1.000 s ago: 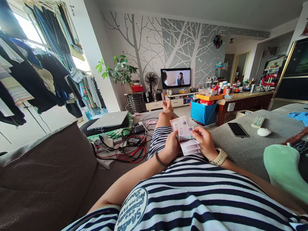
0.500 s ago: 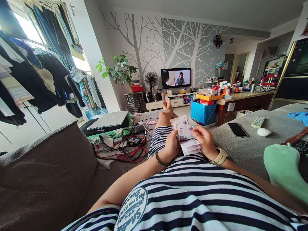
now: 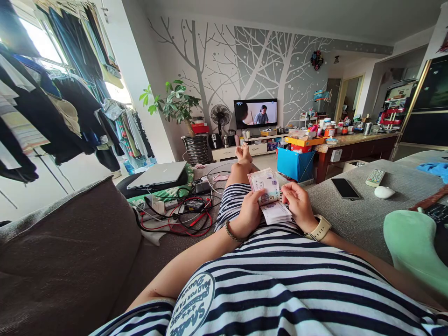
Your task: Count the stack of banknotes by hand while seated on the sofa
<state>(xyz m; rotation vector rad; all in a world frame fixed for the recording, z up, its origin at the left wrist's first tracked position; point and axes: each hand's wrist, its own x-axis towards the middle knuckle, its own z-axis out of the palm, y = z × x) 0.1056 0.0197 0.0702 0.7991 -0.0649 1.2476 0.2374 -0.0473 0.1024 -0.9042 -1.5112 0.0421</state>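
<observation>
A fanned stack of banknotes (image 3: pixel 266 182) sits in my left hand (image 3: pixel 251 206), the thumb pressing on its front face. A figure 5 shows on the front note. Lower folded-down notes (image 3: pixel 276 213) spread below that hand, over my lap. Close against the stack's right edge is my right hand (image 3: pixel 297 203), its thumb and forefinger pinched together and the other fingers curled. Whether a note's edge is between those fingertips, I cannot make out.
Left of my legs lie tangled cables (image 3: pixel 196 207) and a closed laptop (image 3: pixel 159 175). On the sofa at right are a phone (image 3: pixel 345 188), a remote control (image 3: pixel 375 178), a white mouse (image 3: pixel 384 192) and a green cushion (image 3: pixel 409 238). A blue box (image 3: pixel 294 164) stands beyond.
The note that my right fingers gripped and bent now lies flatter, with its 5 exposed. The lower notes have drawn closer together. My left hand keeps its hold on the stack.
</observation>
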